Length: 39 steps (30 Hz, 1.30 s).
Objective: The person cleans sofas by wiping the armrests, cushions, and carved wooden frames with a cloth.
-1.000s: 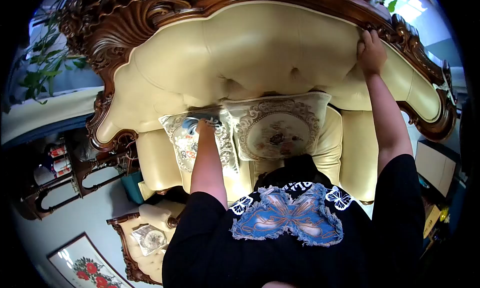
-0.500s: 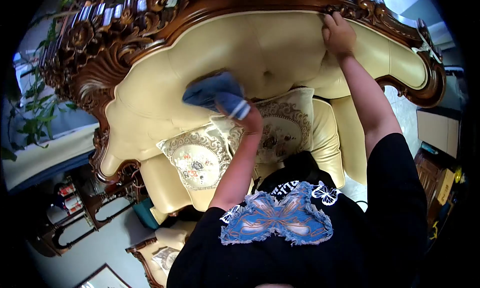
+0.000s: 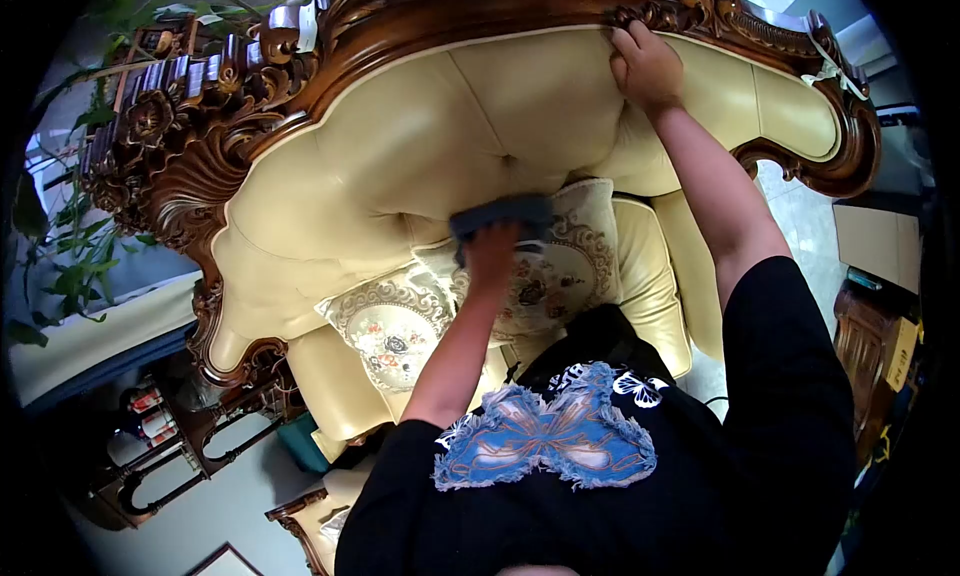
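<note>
My left hand (image 3: pixel 490 256) presses a dark blue cloth (image 3: pixel 500 214) against the lower part of the cream sofa backrest (image 3: pixel 400 126), just above two cushions. One patterned cushion (image 3: pixel 590 236) lies partly behind my left hand. A second floral cushion (image 3: pixel 392 338) leans to its left in bright light. My right hand (image 3: pixel 650 68) grips the carved wooden frame (image 3: pixel 460 18) along the top of the backrest, its fingers curled over the edge.
Green plants (image 3: pixel 85 216) hang at the left. A dark shelf unit (image 3: pixel 190 456) stands at the lower left, above a second sofa (image 3: pixel 310 521). At the right are a cardboard box (image 3: pixel 878 244) and a wooden cabinet (image 3: pixel 862 346).
My left hand has swept the blue cloth up from the left cushion onto the backrest, then right and down. The view has shifted, while my right hand stays on the frame.
</note>
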Motion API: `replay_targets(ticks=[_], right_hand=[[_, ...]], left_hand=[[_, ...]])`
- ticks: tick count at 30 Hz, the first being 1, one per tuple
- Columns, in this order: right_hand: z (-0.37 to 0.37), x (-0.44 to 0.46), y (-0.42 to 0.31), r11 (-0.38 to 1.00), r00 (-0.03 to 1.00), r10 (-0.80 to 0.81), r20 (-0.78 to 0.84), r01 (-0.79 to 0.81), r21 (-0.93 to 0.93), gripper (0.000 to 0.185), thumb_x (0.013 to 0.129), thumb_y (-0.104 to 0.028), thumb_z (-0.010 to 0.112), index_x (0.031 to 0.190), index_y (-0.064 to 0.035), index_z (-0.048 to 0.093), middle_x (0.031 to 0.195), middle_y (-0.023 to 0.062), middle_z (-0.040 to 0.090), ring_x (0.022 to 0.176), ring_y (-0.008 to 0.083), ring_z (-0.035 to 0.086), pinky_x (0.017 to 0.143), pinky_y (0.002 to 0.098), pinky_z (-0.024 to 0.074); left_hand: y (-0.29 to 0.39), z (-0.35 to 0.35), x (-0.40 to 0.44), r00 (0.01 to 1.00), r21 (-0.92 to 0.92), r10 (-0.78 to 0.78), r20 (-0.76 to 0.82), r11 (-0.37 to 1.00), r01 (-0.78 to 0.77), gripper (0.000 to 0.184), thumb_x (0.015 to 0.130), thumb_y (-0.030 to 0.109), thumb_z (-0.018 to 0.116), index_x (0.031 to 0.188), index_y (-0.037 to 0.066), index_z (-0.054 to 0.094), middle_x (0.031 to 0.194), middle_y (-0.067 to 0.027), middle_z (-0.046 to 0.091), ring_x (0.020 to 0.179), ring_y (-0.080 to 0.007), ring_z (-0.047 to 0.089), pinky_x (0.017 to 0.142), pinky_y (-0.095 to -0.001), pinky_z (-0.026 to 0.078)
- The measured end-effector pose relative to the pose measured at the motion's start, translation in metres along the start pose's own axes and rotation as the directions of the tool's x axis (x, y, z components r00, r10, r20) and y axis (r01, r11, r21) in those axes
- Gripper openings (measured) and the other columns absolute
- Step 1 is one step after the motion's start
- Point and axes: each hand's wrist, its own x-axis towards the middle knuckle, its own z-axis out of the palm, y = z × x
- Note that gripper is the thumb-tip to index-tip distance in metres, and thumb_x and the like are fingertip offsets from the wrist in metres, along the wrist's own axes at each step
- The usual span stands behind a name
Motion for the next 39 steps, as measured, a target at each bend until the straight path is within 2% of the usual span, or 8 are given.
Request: replay_targets(ticks=[7,16,18,22,24,26,30,39], right_hand=[[-0.003,-0.003,0.004,0.999,1.000,0.022,0.004,-0.022,0.025,0.021,0.080,-0.019,0.062,0.101,-0.0151,0.058,0.094,0.0096,0.056,0.086,0.0318,0.062,0.070,0.0457,0.0527],[0.013,-0.003,0.013,0.901,0.947,0.322,-0.001,-0.306,0.307,0.019,0.090,-0.026,0.053,0.098,-0.0110,0.063,0.085,0.0077,0.061,0.076,0.0271,0.060,0.067,0.0383,0.0487],[0.022,-0.035,-0.011,0.271,0.798,0.459,0.391,-0.545,0.794,0.024,0.093,-0.030,0.053,0.096,-0.0096,0.065,0.082,0.0014,0.059,0.071,0.0163,0.055,0.064,0.0311,0.0444],[-0.060,-0.121,-0.157,-0.087,0.414,-0.345,0.842,-0.908,0.410,0.050,0.089,-0.036,0.064,0.130,-0.0078,0.060,0.121,0.0093,0.064,0.114,0.0192,0.057,0.099,0.0349,0.0426],[-0.086,-0.159,-0.216,-0.110,0.325,-0.755,0.570,-0.919,0.378,0.100,0.083,-0.051,0.073,0.156,-0.0048,0.023,0.159,0.0157,0.029,0.143,0.0281,0.034,0.115,0.0431,0.0301],[-0.100,-0.207,-0.254,-0.264,0.422,-0.760,0.495,-0.896,0.358,0.128,0.078,-0.062,0.074,0.157,-0.0070,-0.010,0.163,0.0169,0.012,0.144,0.0294,0.029,0.116,0.0470,0.0278],[-0.068,-0.222,-0.243,-0.835,0.532,-0.220,0.818,-0.536,0.124,0.045,0.092,-0.030,0.071,0.129,-0.0092,0.055,0.128,0.0062,0.061,0.120,0.0216,0.053,0.108,0.0374,0.0385],[-0.128,-0.148,-0.191,-0.759,0.371,0.202,0.906,-0.525,0.384,0.050,0.085,-0.022,0.074,0.129,-0.0074,0.056,0.119,0.0064,0.063,0.110,0.0229,0.060,0.098,0.0403,0.0470]], left_hand=[[-0.196,0.065,-0.114,0.602,-0.396,-0.756,-0.257,0.651,0.648,0.032,0.083,0.016,0.068,0.113,0.007,0.064,0.103,-0.0174,0.065,0.098,-0.0402,0.062,0.083,-0.0534,0.049],[-0.159,-0.114,-0.187,0.707,-0.870,-0.674,0.214,-0.460,-0.175,0.044,0.075,0.004,0.072,0.116,-0.002,0.057,0.100,-0.0103,0.066,0.090,-0.0206,0.065,0.081,-0.0334,0.055],[-0.136,-0.128,-0.187,0.731,-0.788,-0.636,0.246,-0.571,-0.231,0.045,0.075,0.006,0.071,0.117,-0.001,0.056,0.101,-0.0124,0.066,0.091,-0.0220,0.066,0.082,-0.0348,0.057],[-0.078,-0.134,-0.147,0.903,-0.546,-0.400,0.154,-0.796,-0.260,0.043,0.090,0.031,0.054,0.120,0.000,0.060,0.109,-0.0127,0.068,0.098,-0.0246,0.068,0.086,-0.0400,0.057],[-0.040,-0.149,-0.133,0.942,-0.372,-0.277,0.188,-0.908,-0.193,0.043,0.095,0.034,0.049,0.123,0.002,0.059,0.115,-0.0111,0.067,0.102,-0.0249,0.067,0.092,-0.0415,0.055],[-0.019,-0.104,-0.116,0.974,-0.273,-0.179,0.139,-0.952,-0.136,0.036,0.093,0.022,0.057,0.123,0.003,0.060,0.118,-0.0110,0.067,0.107,-0.0257,0.064,0.099,-0.0433,0.050],[0.034,-0.078,-0.104,0.991,-0.329,-0.040,0.126,-0.944,0.004,0.034,0.092,0.013,0.062,0.125,0.003,0.059,0.121,-0.0120,0.066,0.112,-0.0273,0.062,0.103,-0.0442,0.047],[0.067,-0.108,-0.084,0.964,-0.657,0.054,0.259,-0.722,0.217,0.051,0.086,0.011,0.077,0.132,0.005,0.056,0.128,-0.0084,0.062,0.120,-0.0211,0.057,0.105,-0.0401,0.045]])
